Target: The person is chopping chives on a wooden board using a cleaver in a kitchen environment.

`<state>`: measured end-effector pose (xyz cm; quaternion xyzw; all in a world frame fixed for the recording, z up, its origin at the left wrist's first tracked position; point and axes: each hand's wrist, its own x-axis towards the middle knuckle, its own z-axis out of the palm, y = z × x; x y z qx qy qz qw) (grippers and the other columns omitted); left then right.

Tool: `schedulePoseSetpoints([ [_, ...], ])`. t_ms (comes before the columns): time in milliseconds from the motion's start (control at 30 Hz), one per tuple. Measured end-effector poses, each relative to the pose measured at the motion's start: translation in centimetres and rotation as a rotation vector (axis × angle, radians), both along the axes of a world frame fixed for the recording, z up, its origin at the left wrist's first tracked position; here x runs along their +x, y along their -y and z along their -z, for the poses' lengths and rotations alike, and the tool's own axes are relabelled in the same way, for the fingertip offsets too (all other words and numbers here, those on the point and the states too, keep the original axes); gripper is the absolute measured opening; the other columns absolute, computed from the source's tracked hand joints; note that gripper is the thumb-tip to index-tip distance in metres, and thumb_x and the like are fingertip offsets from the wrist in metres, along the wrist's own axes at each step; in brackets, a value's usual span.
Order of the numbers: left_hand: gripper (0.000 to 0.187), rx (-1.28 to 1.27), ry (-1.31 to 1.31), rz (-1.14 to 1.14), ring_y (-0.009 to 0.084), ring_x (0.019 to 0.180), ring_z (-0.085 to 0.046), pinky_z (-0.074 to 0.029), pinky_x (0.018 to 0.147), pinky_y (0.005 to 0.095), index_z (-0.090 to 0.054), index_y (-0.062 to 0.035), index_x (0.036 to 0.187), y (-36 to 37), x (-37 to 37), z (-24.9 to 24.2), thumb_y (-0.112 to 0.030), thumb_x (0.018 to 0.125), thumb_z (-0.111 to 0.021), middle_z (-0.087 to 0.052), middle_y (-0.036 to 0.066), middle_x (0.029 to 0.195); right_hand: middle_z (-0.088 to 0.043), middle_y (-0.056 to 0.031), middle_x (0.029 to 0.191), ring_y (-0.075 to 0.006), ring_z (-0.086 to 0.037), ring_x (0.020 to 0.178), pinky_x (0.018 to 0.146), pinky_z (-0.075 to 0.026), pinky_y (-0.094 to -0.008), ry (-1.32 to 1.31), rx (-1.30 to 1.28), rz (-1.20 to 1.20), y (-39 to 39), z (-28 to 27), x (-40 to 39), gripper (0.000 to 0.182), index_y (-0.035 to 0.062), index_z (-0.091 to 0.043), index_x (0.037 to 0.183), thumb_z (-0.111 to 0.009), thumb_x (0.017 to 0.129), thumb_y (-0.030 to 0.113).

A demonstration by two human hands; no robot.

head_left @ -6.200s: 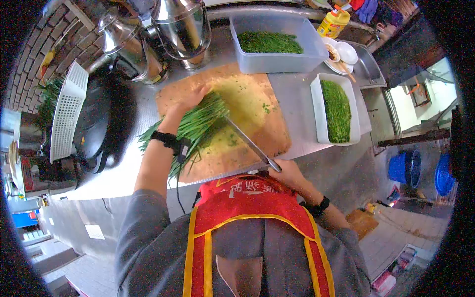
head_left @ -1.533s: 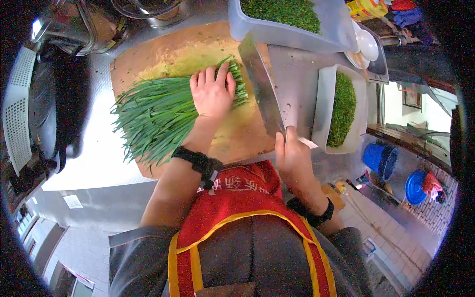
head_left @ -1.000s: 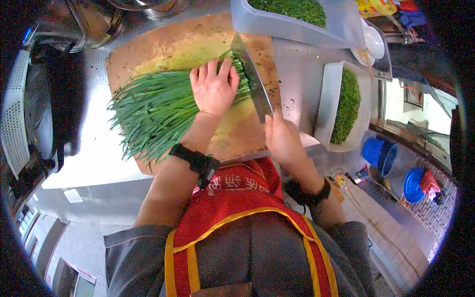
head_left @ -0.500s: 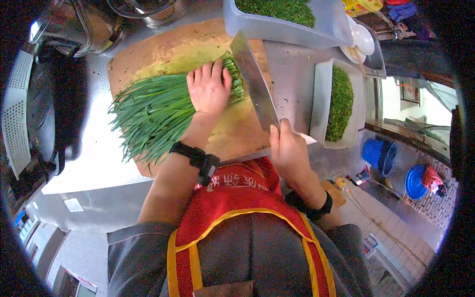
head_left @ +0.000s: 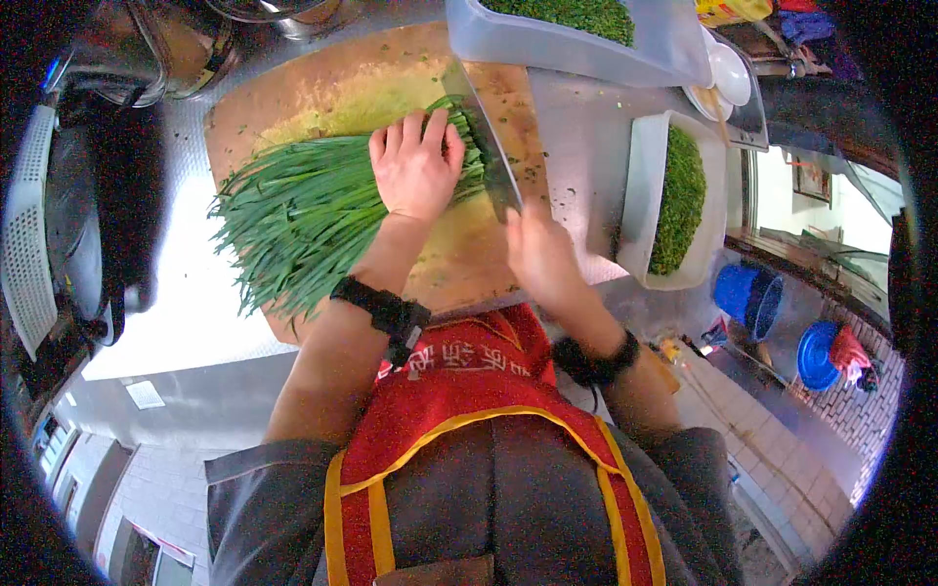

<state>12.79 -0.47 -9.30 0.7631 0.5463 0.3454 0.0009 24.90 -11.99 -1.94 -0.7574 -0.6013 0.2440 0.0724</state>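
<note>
Item, one bundle of long green leaves (head_left: 303,205): lying across the wooden cutting board (head_left: 459,269), loose tips fanned to the left, gathered stem ends to the right; 6.2 s earlier it hung over the board's near left edge, and it now lies squarer on it. Item, left hand (head_left: 417,176): palm down on the bundle near the stem ends, fingers bent and slightly parted, pressing the leaves to the board, placed almost as half a second ago. Item, right hand (head_left: 547,256): blurred, fingers closed around the handle of a broad knife (head_left: 486,137), handle hidden within the grip. The blade now stands at the stem ends, just right of the left hand; half a second ago it was a little farther right, and the right hand has shifted left with it. Item, large translucent tub (head_left: 576,59): beyond the board, holding finely chopped greens. Item, small white tub (head_left: 640,195): right of the board, well apart from the knife, likewise holding chopped greens. Item, white bowls (head_left: 728,76): beyond the small tub. Item, white perforated basket (head_left: 27,234): far left, tilted up.
</note>
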Motion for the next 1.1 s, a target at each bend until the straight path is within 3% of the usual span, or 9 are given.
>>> schedulePoseSetpoints([
  [133,0.020,0.008,0.000,0.004,0.0234,0.082,-0.057,-0.040,0.080,0.0389,-0.064,-0.0119,0.095,0.6,-0.1,0.1,-0.022,0.079,-0.058,-0.060,0.006,0.090,-0.055,-0.0254,0.061,-0.0437,-0.056,0.058,0.052,-0.042,-0.0508,-0.022,0.275,0.011,-0.1,2.3,0.2,0.020,-0.0033,-0.045,0.092,-0.045,0.092,0.017],
  [367,0.025,0.010,-0.034,-0.020,0.0238,0.083,-0.056,-0.040,0.082,0.0392,-0.062,-0.0093,0.101,0.3,-0.3,0.2,-0.024,0.081,-0.055,-0.060,0.007,0.091,-0.054,-0.0243,0.058,-0.0432,-0.055,0.056,0.051,-0.042,-0.0499,-0.029,0.183,0.095,2.1,-5.5,-0.6,0.022,-0.0047,-0.048,0.097,-0.048,0.091,0.017],
  [567,0.024,-0.003,-0.057,-0.033,0.0244,0.083,-0.056,-0.040,0.082,0.0394,-0.061,-0.0070,0.097,0.3,-0.2,0.2,-0.024,0.081,-0.056,-0.060,0.008,0.090,-0.053,-0.0230,0.056,-0.0416,-0.055,0.054,0.049,-0.042,-0.0492,0.011,0.018,0.018,3.3,-7.1,-0.1,0.023,-0.0069,-0.047,0.096,-0.047,0.091,0.016],
  [800,0.021,0.017,-0.015,-0.003,0.0242,0.082,-0.056,-0.040,0.081,0.0395,-0.061,-0.0083,0.094,0.1,-0.3,0.0,-0.022,0.080,-0.057,-0.059,0.007,0.089,-0.054,-0.0233,0.057,-0.0418,-0.056,0.056,0.051,-0.043,-0.0492,-0.019,-0.053,-0.014,2.2,-6.0,-0.2,0.022,-0.0060,-0.047,0.093,-0.045,0.091,0.016],
  [867,0.020,-0.007,-0.019,-0.001,0.0237,0.083,-0.056,-0.040,0.081,0.0394,-0.061,-0.0086,0.094,0.2,-0.4,0.2,-0.022,0.079,-0.057,-0.059,0.007,0.089,-0.054,-0.0234,0.057,-0.0424,-0.056,0.058,0.052,-0.043,-0.0494,-0.063,-0.029,-0.028,0.8,-3.6,-0.2,0.023,-0.0058,-0.047,0.093,-0.045,0.092,0.017],
  [967,0.020,-0.033,-0.018,0.011,0.0236,0.083,-0.057,-0.041,0.081,0.0389,-0.061,-0.0092,0.095,0.0,-0.2,-0.4,-0.022,0.080,-0.057,-0.060,0.006,0.091,-0.055,-0.0242,0.060,-0.0433,-0.056,0.059,0.052,-0.043,-0.0502,0.101,0.197,-0.080,-0.5,3.5,-0.4,0.022,-0.0043,-0.047,0.095,-0.044,0.092,0.017],
  [1100,0.020,-0.028,-0.041,-0.011,0.0242,0.084,-0.058,-0.041,0.082,0.0383,-0.062,-0.0097,0.097,0.8,-0.2,0.0,-0.022,0.083,-0.054,-0.062,0.007,0.093,-0.055,-0.0246,0.060,-0.0431,-0.056,0.058,0.052,-0.044,-0.0503,-0.024,0.265,-0.001,-0.6,0.8,0.2,0.021,-0.0034,-0.047,0.093,-0.045,0.092,0.017],
])
